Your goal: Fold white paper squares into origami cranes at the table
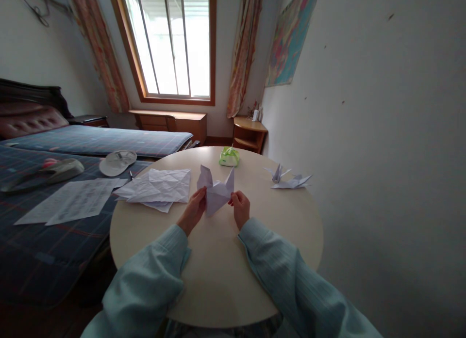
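A folded white paper figure (217, 195) with two upright pointed flaps is held up over the round table (214, 270). My left hand (195, 209) pinches its left side, thumb in front. At its right edge my right hand (240, 208) is closed on the paper, fingers curled. Left of the figure lies a stack of creased white paper sheets (163, 186). On the right part of the table rest folded paper cranes (291, 181), close together, so their exact number is hard to tell.
A green tissue pack (229, 156) stands at the table's far side. Against the left edge is a bed (83, 246) with printed sheets (74, 200), a white cap (117, 163) and a bag (61, 172). A wall (382, 183) borders the right.
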The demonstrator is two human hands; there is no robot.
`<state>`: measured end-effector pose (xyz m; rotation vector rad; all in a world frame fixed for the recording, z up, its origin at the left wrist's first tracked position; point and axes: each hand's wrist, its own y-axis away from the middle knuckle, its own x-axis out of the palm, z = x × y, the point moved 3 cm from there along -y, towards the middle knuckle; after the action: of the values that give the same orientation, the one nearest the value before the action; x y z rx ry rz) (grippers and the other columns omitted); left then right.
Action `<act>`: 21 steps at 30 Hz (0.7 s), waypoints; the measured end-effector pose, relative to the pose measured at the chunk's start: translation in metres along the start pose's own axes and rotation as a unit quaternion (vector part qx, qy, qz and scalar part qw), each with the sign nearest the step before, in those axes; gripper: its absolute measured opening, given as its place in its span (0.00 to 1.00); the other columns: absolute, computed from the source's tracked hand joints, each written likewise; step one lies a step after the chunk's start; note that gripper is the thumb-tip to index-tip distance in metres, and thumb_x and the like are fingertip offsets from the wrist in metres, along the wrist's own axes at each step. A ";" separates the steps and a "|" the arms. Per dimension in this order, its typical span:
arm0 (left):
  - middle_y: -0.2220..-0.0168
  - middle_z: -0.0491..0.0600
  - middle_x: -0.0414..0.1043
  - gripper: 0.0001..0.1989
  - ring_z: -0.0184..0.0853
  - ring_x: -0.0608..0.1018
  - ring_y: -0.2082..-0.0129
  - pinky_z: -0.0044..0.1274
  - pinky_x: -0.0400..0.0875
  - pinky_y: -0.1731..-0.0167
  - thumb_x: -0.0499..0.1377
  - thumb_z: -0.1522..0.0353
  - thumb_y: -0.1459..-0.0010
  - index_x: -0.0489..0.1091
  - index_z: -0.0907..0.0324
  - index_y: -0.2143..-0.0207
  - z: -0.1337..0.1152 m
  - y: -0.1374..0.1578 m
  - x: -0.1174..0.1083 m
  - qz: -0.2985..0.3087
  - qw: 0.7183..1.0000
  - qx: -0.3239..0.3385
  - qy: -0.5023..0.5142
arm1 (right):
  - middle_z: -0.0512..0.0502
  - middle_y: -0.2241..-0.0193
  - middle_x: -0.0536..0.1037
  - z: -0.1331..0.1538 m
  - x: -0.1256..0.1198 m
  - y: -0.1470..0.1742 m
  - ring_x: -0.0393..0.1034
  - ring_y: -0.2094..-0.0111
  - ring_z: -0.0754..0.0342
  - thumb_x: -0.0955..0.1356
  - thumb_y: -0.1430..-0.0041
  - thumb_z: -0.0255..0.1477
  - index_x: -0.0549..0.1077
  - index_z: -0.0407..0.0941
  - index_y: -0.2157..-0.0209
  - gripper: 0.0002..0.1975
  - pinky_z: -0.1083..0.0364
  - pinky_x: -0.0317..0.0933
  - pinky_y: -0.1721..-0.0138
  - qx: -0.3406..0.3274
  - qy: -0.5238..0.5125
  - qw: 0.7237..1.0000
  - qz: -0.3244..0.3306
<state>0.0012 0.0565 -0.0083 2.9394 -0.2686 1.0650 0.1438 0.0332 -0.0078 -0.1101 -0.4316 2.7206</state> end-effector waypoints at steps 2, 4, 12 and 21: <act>0.76 0.46 0.72 0.12 0.30 0.73 0.76 0.20 0.65 0.74 0.63 0.64 0.59 0.69 0.64 0.73 0.001 -0.001 -0.001 -0.003 1.000 -0.005 0.000 | 0.55 0.87 0.62 0.000 0.000 0.000 0.57 0.82 0.60 0.60 0.52 0.35 0.59 0.45 0.84 0.13 0.59 0.51 0.78 0.001 -0.004 1.000 -0.003; 0.77 0.46 0.72 0.11 0.29 0.73 0.76 0.20 0.65 0.74 0.63 0.65 0.59 0.70 0.64 0.73 0.001 -0.001 -0.002 -0.004 1.000 -0.009 0.001 | 0.56 0.87 0.62 0.000 0.000 0.000 0.57 0.82 0.60 0.59 0.51 0.36 0.59 0.45 0.84 0.13 0.60 0.51 0.78 0.001 -0.009 1.000 -0.005; 0.75 0.46 0.73 0.09 0.27 0.73 0.76 0.18 0.65 0.74 0.63 0.67 0.58 0.71 0.64 0.73 -0.001 0.000 -0.001 -0.010 1.000 -0.007 0.016 | 0.56 0.86 0.63 -0.004 -0.002 -0.002 0.56 0.82 0.60 0.58 0.49 0.37 0.59 0.45 0.82 0.13 0.60 0.51 0.78 -0.005 -0.020 0.999 -0.038; 0.74 0.45 0.73 0.07 0.26 0.73 0.74 0.18 0.66 0.72 0.61 0.69 0.55 0.70 0.63 0.73 0.000 -0.004 -0.005 -0.004 0.999 -0.003 0.049 | 0.57 0.86 0.63 -0.012 -0.004 -0.007 0.56 0.83 0.61 0.57 0.49 0.37 0.58 0.45 0.80 0.12 0.60 0.51 0.80 0.015 -0.062 0.994 -0.086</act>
<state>-0.0024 0.0612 -0.0115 2.8684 -0.2573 1.2014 0.1516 0.0408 -0.0166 0.0999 -0.4147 2.5713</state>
